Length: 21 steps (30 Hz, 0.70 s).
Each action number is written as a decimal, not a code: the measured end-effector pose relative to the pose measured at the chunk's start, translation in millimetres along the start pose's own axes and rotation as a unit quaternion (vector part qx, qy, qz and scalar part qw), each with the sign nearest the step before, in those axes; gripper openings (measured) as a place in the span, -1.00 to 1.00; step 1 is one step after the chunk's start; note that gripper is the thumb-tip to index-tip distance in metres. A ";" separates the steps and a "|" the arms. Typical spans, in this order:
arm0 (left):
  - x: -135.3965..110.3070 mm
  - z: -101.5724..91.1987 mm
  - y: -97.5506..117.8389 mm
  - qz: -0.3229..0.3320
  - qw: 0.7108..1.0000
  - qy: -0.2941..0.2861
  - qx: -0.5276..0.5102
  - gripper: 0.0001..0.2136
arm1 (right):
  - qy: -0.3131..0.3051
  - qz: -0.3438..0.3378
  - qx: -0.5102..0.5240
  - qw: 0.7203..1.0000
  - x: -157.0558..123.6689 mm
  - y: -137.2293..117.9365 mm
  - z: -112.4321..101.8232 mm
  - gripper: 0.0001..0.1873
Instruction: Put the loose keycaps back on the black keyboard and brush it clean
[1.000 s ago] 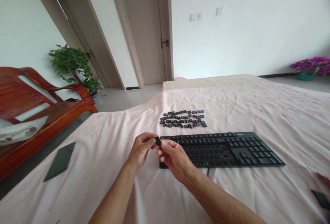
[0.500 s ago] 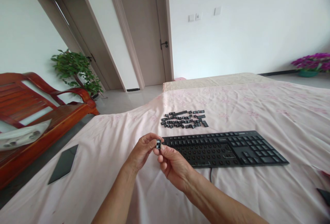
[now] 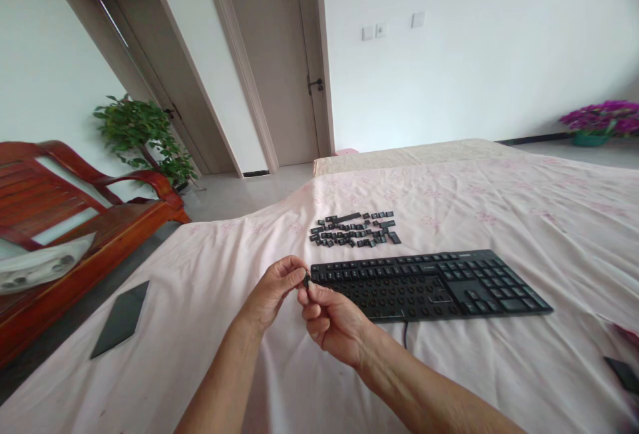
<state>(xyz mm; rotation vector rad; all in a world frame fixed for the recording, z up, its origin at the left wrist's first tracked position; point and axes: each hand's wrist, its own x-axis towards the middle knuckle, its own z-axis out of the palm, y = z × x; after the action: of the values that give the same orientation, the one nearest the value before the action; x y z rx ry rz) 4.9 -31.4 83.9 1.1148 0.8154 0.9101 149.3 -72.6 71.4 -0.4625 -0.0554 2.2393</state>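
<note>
Watching from afar, I am pinching one small, dark keycap point(image 3: 307, 280), mostly hidden by my grip, between my left hand point(image 3: 273, 289) and right hand point(image 3: 338, 325), near the left end of a long black keyboard point(image 3: 464, 291). The keyboard's middle is showing bare key mounts; beyond it, loose black keycaps point(image 3: 353, 227) are lying in uneven rows on pink cloth point(image 3: 499, 354).

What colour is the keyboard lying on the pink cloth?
The keyboard is black, showing best in the head view.
</note>
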 end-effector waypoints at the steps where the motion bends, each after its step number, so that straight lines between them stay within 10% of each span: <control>1: -0.1 0.2 0.2 -0.003 1.000 0.000 0.001 -0.80 | -0.002 0.006 0.001 1.000 0.6 -0.3 -0.6 -0.83; 21: -4.4 -4.0 10.3 0.014 0.997 -0.015 0.081 -0.84 | 0.015 0.013 -0.033 0.999 2.8 3.7 -4.0 -0.91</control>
<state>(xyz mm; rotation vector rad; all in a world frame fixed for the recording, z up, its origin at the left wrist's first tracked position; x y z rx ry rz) -2.4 -31.9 93.3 1.2806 0.8611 0.8601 146.3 -73.4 66.1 -0.5354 -0.1086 2.2602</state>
